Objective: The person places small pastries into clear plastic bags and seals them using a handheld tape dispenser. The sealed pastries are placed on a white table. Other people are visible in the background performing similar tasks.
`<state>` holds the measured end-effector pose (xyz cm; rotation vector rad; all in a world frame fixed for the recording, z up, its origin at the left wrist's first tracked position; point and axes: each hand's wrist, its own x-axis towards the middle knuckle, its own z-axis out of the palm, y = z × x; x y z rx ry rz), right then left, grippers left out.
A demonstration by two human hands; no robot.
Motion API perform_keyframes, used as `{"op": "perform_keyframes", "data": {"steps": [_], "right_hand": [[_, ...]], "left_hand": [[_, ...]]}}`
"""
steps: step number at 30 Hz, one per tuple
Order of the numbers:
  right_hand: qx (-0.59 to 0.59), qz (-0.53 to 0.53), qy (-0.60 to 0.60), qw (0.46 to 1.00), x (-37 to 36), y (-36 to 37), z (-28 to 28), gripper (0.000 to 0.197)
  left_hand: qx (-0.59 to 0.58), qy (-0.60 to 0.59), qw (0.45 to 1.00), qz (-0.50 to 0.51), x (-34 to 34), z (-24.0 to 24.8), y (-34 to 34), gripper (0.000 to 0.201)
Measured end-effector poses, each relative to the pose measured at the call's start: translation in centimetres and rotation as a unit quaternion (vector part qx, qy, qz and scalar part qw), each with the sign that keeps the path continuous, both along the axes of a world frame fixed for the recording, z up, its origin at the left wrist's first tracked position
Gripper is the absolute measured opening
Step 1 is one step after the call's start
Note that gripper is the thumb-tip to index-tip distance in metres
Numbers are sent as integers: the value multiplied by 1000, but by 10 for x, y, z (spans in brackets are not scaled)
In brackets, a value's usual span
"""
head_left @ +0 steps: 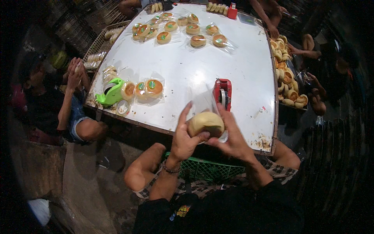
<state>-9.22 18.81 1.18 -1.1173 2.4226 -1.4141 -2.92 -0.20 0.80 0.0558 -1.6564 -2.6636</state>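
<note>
Just over the table's near edge, a round pale bun (205, 121) with a browned face is between my two hands. My left hand (184, 139) grips it, fingers along its left side and thumb across the front. On the other side my right hand (233, 137) is closed on a clear plastic bag (203, 102), which rises behind the bun; some of it also shows by the right fingers. How far the bun sits inside the bag I cannot tell. Right beyond my right fingers stands a red tape dispenser (223, 91).
Bagged buns (154, 89) lie beside a green tape dispenser (111, 93) and a tape roll (122, 107) at the left. More bagged buns (193, 29) are farther back. Unwrapped buns (287, 76) fill a tray at the right, where other people's hands reach. Another person sits at left.
</note>
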Motion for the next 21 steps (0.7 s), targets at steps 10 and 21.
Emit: {"op": "perform_keyframes", "data": {"steps": [10, 21], "right_hand": [[-83, -4, -216, 973, 11, -7, -5, 131], [-163, 15, -271, 948, -1, 8, -2, 135]], "left_hand": [[-33, -74, 997, 8, 6, 0, -2, 102], [22, -17, 997, -77, 10, -17, -6, 69]]}}
